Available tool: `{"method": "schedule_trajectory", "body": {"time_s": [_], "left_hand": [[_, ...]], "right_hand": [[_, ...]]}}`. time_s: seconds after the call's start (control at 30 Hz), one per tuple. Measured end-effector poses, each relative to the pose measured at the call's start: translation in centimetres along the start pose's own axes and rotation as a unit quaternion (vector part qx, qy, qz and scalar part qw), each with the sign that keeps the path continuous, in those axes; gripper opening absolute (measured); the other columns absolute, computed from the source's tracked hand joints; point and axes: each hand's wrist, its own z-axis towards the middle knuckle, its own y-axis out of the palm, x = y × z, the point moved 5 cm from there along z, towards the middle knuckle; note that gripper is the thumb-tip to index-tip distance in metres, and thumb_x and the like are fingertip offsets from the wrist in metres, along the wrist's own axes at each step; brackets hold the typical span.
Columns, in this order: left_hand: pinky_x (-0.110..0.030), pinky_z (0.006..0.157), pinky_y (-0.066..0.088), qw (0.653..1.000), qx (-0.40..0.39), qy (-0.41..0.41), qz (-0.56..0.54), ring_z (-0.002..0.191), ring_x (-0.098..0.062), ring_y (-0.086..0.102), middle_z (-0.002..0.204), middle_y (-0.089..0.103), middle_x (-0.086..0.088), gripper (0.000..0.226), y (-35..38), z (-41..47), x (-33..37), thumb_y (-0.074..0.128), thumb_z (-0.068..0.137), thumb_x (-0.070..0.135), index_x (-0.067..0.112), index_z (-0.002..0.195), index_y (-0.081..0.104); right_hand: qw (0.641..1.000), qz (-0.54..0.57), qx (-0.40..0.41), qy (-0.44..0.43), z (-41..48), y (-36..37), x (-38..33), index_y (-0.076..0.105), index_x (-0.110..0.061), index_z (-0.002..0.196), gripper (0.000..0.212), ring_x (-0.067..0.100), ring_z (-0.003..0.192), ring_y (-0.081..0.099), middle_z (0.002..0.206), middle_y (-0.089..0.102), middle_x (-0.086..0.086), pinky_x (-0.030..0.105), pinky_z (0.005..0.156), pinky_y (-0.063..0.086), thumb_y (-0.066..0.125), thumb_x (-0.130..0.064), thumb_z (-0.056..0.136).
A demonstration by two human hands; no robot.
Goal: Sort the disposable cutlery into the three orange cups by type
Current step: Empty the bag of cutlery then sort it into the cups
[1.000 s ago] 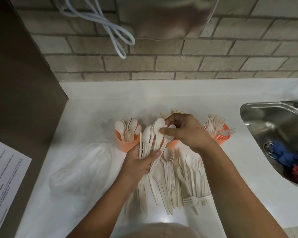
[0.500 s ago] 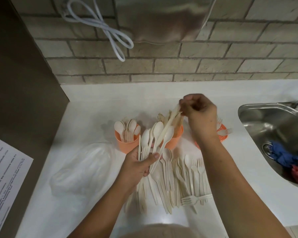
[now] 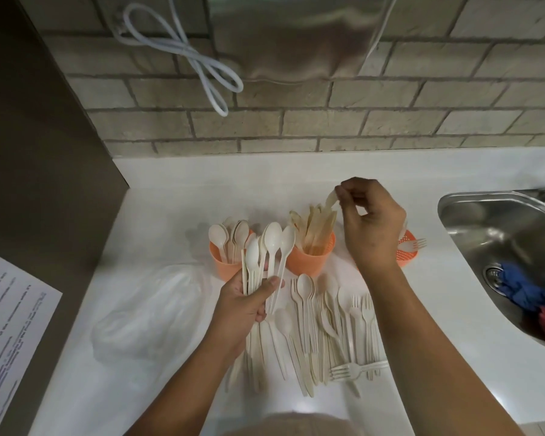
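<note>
Head view: my right grip (image 3: 372,225) pinches knife (image 3: 330,201) above middle cup (image 3: 312,261); left grip (image 3: 243,306) clutches spoons (image 3: 272,243) left of it.

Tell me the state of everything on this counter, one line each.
left grip, holds spoon bunch upright
right grip, pinches a knife over the middle cup
left cup, upright, holding spoons
middle cup, upright, holding knives
right cup, partly hidden, fork sticking out
loose cutlery, lying unsorted on the counter
plastic bag, lying crumpled
</note>
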Motion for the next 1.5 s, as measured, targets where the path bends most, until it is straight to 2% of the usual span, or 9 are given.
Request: {"method": "schedule_trajectory", "body": {"time_s": [0.17, 0.37, 0.47, 0.67, 0.8, 0.9, 0.97, 1.23, 1.5], "left_hand": [[-0.022, 0.054, 0.043, 1.000, -0.006, 0.001, 0.013, 0.051, -0.003, 0.045, 0.099, 0.080, -0.003, 0.023, 0.4, -0.1, 0.0, 0.073, 0.097, 0.021, 0.022, 0.119, 0.068], [-0.022, 0.055, 0.043, 1.000, -0.005, 0.001, 0.016, 0.053, -0.004, 0.044, 0.098, 0.080, -0.003, 0.024, 0.4, -0.2, 0.0, 0.073, 0.096, 0.021, 0.021, 0.119, 0.068], [-0.022, 0.053, 0.042, 1.000, -0.009, 0.003, 0.018, 0.054, -0.007, 0.043, 0.098, 0.080, -0.004, 0.026, 0.7, -0.1, 0.0, 0.074, 0.096, 0.021, 0.023, 0.121, 0.069], [-0.023, 0.054, 0.042, 1.000, -0.004, 0.007, 0.010, 0.054, -0.006, 0.043, 0.104, 0.077, -0.013, 0.027, 0.8, 0.2, -0.2, 0.076, 0.094, 0.023, 0.025, 0.121, 0.071], [-0.023, 0.054, 0.041, 1.000, -0.003, 0.008, 0.007, 0.055, -0.008, 0.042, 0.106, 0.074, -0.020, 0.029, 0.9, 0.3, -0.2, 0.078, 0.091, 0.025, 0.024, 0.119, 0.072], [-0.024, 0.052, 0.039, 1.000, -0.023, 0.005, 0.007, 0.054, -0.011, 0.041, 0.074, 0.066, -0.009, 0.027, 1.4, 0.0, -0.3, 0.078, 0.091, 0.022, 0.021, 0.118, 0.072], [-0.024, 0.051, 0.038, 0.999, -0.044, 0.000, 0.015, 0.054, -0.012, 0.040, 0.066, 0.058, 0.004, 0.025, 1.8, -0.3, -0.4, 0.077, 0.092, 0.021, 0.022, 0.116, 0.073], [-0.025, 0.051, 0.039, 0.999, -0.044, 0.002, 0.005, 0.052, -0.012, 0.043, 0.061, 0.046, -0.002, 0.022, 1.9, -0.7, -0.2, 0.072, 0.096, 0.028, 0.023, 0.117, 0.075], [-0.025, 0.052, 0.041, 1.000, -0.019, -0.004, 0.020, 0.053, -0.013, 0.044, 0.066, 0.054, -0.006, 0.026, 1.4, -0.8, -0.4, 0.075, 0.093, 0.030, 0.017, 0.116, 0.074]], "right_hand": [[0.953, -0.162, -0.246, -0.077, -1.2, 3.5, 3.0, 0.076, -0.014, 0.098, 0.011, 0.025, 0.098, 0.061, 0.097, 0.076, -0.003, 0.041, 0.081, 0.055, 0.074, -0.009, 0.089], [0.957, -0.165, -0.240, -0.009, -1.3, 3.4, 3.7, 0.061, -0.017, 0.137, 0.041, 0.026, 0.134, 0.050, 0.157, 0.042, 0.008, 0.031, 0.105, 0.044, 0.064, -0.024, 0.097], [0.920, -0.214, -0.329, -0.014, -1.5, 4.2, 3.9, 0.063, -0.010, 0.133, 0.037, 0.033, 0.120, 0.064, 0.137, 0.064, 0.012, 0.040, 0.102, 0.052, 0.060, -0.021, 0.098], [0.964, -0.165, -0.210, 0.011, -1.7, 2.2, 1.8, 0.067, -0.011, 0.129, 0.037, 0.027, 0.127, 0.055, 0.135, 0.064, 0.008, 0.039, 0.107, 0.046, 0.058, -0.021, 0.096], [0.958, -0.013, -0.215, 0.190, -4.8, 2.2, 0.4, 0.069, -0.018, 0.123, 0.033, 0.008, 0.089, 0.068, 0.104, 0.070, -0.002, 0.029, 0.081, 0.056, 0.061, -0.036, 0.097], [0.910, 0.112, -0.251, 0.310, -7.3, 3.0, 0.1, 0.067, -0.019, 0.123, 0.028, 0.012, 0.068, 0.068, 0.086, 0.070, 0.005, 0.030, 0.067, 0.055, 0.069, -0.028, 0.097], [0.913, 0.122, -0.267, 0.282, -7.7, 3.2, -0.1, 0.068, -0.022, 0.120, 0.025, 0.013, 0.062, 0.063, 0.086, 0.069, 0.005, 0.027, 0.062, 0.052, 0.072, -0.023, 0.095], [0.920, 0.157, -0.202, 0.296, -6.5, 2.4, 0.0, 0.070, -0.017, 0.105, 0.012, 0.020, 0.053, 0.061, 0.076, 0.071, 0.017, 0.036, 0.054, 0.054, 0.069, -0.010, 0.095], [0.913, 0.146, -0.230, 0.304, -6.1, 2.6, -0.4, 0.073, -0.014, 0.105, 0.016, 0.044, 0.067, 0.067, 0.082, 0.072, 0.021, 0.057, 0.067, 0.060, 0.060, -0.005, 0.099]]}}
